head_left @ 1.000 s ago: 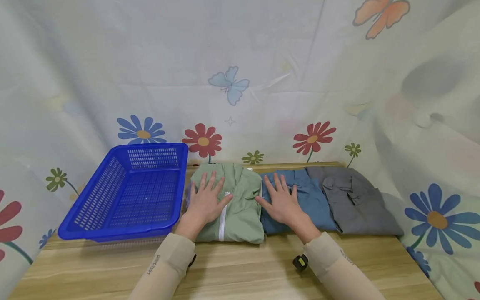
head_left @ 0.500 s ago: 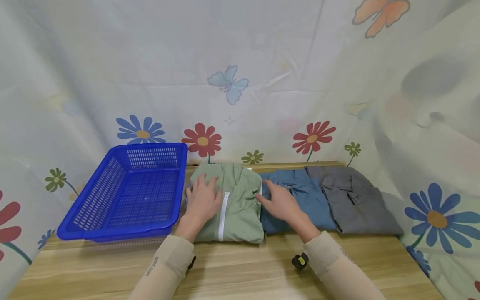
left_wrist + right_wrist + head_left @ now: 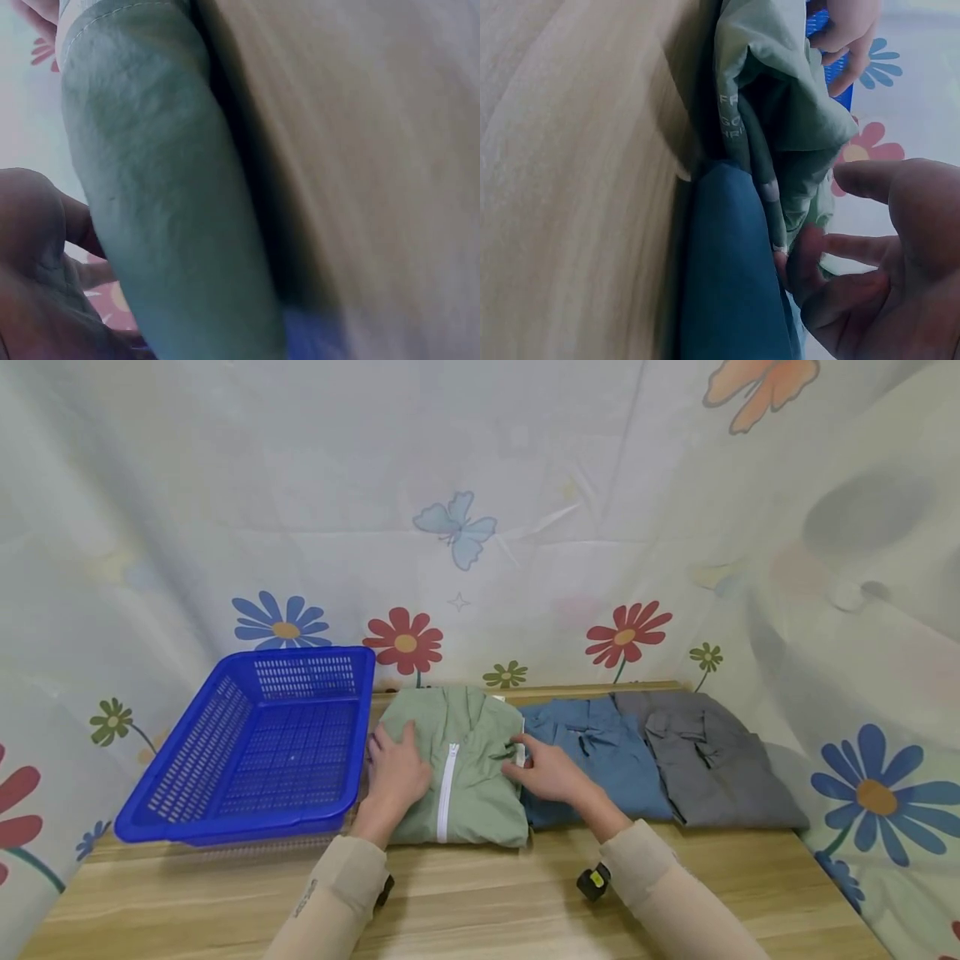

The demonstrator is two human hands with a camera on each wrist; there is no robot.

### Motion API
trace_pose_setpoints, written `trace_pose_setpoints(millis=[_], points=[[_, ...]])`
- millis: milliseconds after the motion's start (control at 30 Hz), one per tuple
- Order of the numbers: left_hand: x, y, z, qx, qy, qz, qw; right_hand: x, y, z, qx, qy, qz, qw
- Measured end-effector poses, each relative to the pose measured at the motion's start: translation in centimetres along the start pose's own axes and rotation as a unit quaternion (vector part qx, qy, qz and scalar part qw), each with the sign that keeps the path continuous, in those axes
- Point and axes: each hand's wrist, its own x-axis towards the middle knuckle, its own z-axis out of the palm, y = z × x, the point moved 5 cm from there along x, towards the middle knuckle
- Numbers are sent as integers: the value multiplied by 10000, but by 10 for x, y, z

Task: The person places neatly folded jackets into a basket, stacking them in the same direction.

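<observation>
A folded green jacket (image 3: 480, 793) with a white zipper lies on the table in the head view. My left hand (image 3: 399, 770) is at its left edge, thumb over the top and fingertips down at the side. At the opposite edge is my right hand (image 3: 553, 770), above the gap beside a folded blue garment (image 3: 622, 760). In the right wrist view, fingertips (image 3: 802, 259) of the right hand bend in at the green jacket's layered edge, while the thumb stands apart above it. The left wrist view shows the jacket's rounded front fold (image 3: 157, 172) with the left hand behind it.
A blue plastic basket (image 3: 360, 752) with slotted walls stands at the left, close beside the green jacket. A folded grey garment (image 3: 738, 785) lies at the right, against the blue one. The wooden table (image 3: 480, 902) backs onto a flowered curtain (image 3: 540, 568).
Both hands lay spread flat, the left on the green jacket and the right over the blue garment. Their fingers have drawn in and moved to the green jacket's two side edges.
</observation>
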Motion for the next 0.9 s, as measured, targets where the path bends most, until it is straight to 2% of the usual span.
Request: trace_pose_setpoints(millis=[167, 367, 500, 633, 767, 900], points=[[1, -11, 6, -210, -265, -537, 9980, 7, 4, 8, 142, -303, 56, 9994], [3, -18, 9, -195, -542, -851, 9947, 14, 9, 13, 594, -323, 224, 9975], [5, -19, 10, -280, -580, -948, 9934, 18, 11, 13, 987, -207, 411, 9941], [7, -21, 9, -426, -497, -957, 9933, 20, 13, 14, 1125, -109, 507, 9923], [8, -24, 9, -638, -443, -941, 9925, 21, 12, 17, 968, 49, 478, 9941], [9, -26, 10, -798, -448, -952, 9912, 22, 9, 19, 527, 159, 361, 9978]])
